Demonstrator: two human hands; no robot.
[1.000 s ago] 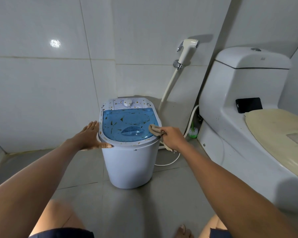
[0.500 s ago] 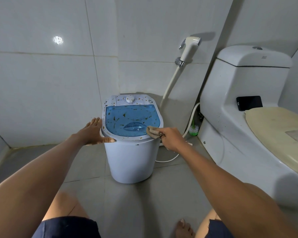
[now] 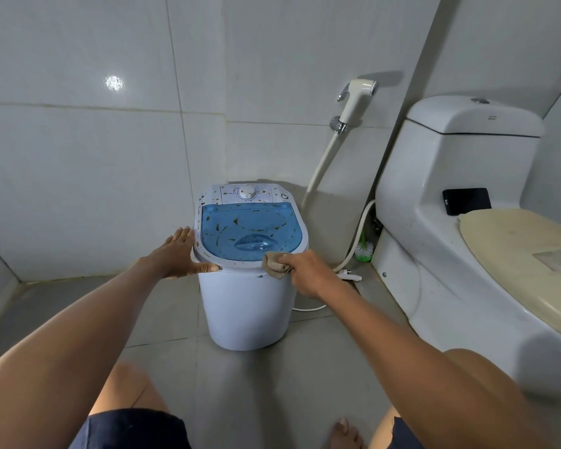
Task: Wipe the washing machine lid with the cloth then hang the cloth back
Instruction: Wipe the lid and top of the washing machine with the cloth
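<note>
A small white washing machine (image 3: 246,306) stands on the floor ahead of me. Its translucent blue lid (image 3: 250,230) is speckled with brown bits, and so is the white control panel behind it. My left hand (image 3: 178,254) lies flat against the machine's left rim, with the thumb along the front edge. My right hand (image 3: 305,270) grips a bunched tan cloth (image 3: 274,265), which presses on the rim at the lid's front right corner.
A white toilet (image 3: 460,241) with a yellowed seat fills the right side; a black phone (image 3: 467,199) lies on it. A bidet sprayer (image 3: 357,98) hangs on the tiled wall. A hose and plug (image 3: 348,273) trail on the floor right of the machine.
My right hand has drawn the cloth from the lid's right side toward its front right corner. My left hand stays on the left rim. The camera has pulled back slightly.
</note>
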